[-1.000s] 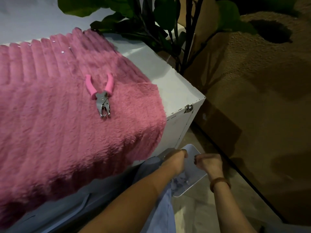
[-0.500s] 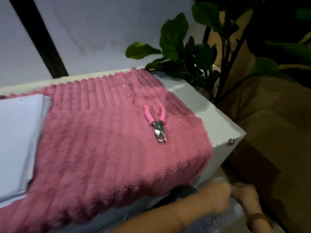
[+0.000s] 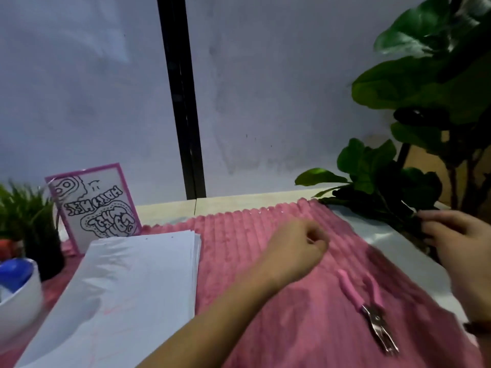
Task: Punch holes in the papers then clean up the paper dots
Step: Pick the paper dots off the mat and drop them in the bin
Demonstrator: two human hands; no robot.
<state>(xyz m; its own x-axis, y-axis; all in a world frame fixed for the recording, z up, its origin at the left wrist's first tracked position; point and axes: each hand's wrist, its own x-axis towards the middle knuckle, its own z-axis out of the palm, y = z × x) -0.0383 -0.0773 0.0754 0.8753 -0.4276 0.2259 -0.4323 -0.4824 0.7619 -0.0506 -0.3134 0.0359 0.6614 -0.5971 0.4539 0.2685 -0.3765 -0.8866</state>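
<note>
We judge the punching done and the clean-up under way; the stack of papers [image 3: 138, 282] lies flat on the left of the pink blanket [image 3: 265, 328], with a couple of tiny dark marks near its far edge that may be holes. What the next move turns on is the paper dots [image 3: 269, 208]; we see only a few pale specks on the ribbed far edge of the blanket, too small to be sure of. They lie beyond the left hand [image 3: 300, 251], away from us and slightly to its left, and that hand is much the nearer of the two. Its fingers [image 3: 316, 241] are curled in toward the palm; nothing shows between them. The right hand [image 3: 457, 235] hovers over the bare white tabletop [image 3: 382, 237] by the plant [image 3: 393, 187], fingers loosely spread and blurred, gripping nothing we can see. The hole punch [image 3: 368, 306] rests untouched on the blanket between the hands; its long axis runs diagonally, pink handles pointing away from us and metal head toward us; specks this small in deep pile would likely need pinching, not sweeping.
</note>
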